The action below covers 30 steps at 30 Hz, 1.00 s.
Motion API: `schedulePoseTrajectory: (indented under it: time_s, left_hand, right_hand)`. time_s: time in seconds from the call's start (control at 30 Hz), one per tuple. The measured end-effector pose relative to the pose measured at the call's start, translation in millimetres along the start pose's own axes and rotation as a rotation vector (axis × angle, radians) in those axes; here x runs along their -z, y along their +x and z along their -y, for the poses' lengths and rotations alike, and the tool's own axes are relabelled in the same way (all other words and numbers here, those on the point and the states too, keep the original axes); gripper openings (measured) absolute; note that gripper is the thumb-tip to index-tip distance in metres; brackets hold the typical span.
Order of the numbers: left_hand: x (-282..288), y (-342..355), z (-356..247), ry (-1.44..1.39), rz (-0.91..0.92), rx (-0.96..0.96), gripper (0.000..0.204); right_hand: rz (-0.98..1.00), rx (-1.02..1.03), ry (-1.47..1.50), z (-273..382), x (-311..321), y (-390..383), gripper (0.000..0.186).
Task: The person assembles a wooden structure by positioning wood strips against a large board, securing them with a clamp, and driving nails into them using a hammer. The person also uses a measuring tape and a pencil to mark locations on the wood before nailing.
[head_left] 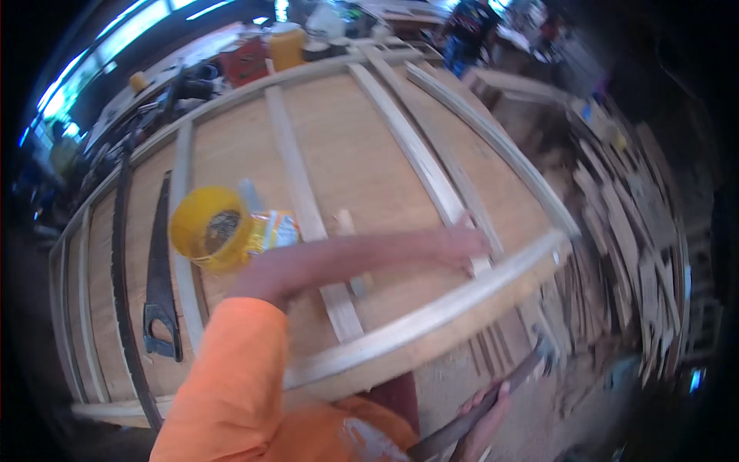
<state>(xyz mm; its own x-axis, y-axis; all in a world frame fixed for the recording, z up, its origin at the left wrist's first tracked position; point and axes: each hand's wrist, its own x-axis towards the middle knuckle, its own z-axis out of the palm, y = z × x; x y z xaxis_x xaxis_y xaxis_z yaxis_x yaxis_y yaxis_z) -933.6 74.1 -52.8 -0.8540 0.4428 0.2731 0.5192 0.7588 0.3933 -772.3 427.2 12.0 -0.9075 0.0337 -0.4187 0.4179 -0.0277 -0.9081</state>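
A large wooden frame [431, 308] with a plywood panel and several pale crosswise strips lies before me. My left hand [464, 243] reaches across it, fingers curled over the near end of a wooden strip [412, 154], close to the front rail. A thinner loose-looking strip [454, 165] runs alongside on the right. Below the frame's front edge, my right hand [486, 412] is wrapped round the handle of a hammer [512, 379]. Its head points up and to the right, apart from the frame. Blur softens both hands' finger detail.
On the panel stand a yellow bucket [202, 229] holding small grey pieces and a bright packet [273, 231]. A handsaw [159, 277] and a long dark bar [121, 262] lie further left. Scrap wood [616, 239] is piled at right. A person [469, 31] is at the back.
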Motion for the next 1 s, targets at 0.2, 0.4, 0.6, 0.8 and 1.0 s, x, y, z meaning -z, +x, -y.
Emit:
schedulePoseTrajectory:
  time_s: [0.2,0.4,0.6,0.8,1.0]
  left_hand:
    - [67.5,33.2,-65.1,0.042,-0.094,0.090,0.065]
    - [66.0,147.4,-122.0,-0.091,-0.022,0.159,0.047]
    - [31.1,243.9,-139.4,-0.158,-0.214,0.452,0.038]
    - [-4.1,255.0,-87.4,-0.231,-0.625,0.998,0.055]
    - [-44.8,232.4,49.3,0.340,-0.191,1.225,0.060]
  right_hand:
    - [0.037,0.342,-0.136,77.3,78.0,65.0,0.043]
    - [-0.085,0.402,-0.233,136.8,206.6,178.9,0.038]
    - [-0.062,0.281,-0.260,201.8,360.1,284.6,0.037]
    - [0.287,0.291,-0.530,252.2,375.6,459.9,0.034]
    - [0.615,0.273,-0.652,296.7,234.4,620.0,0.028]
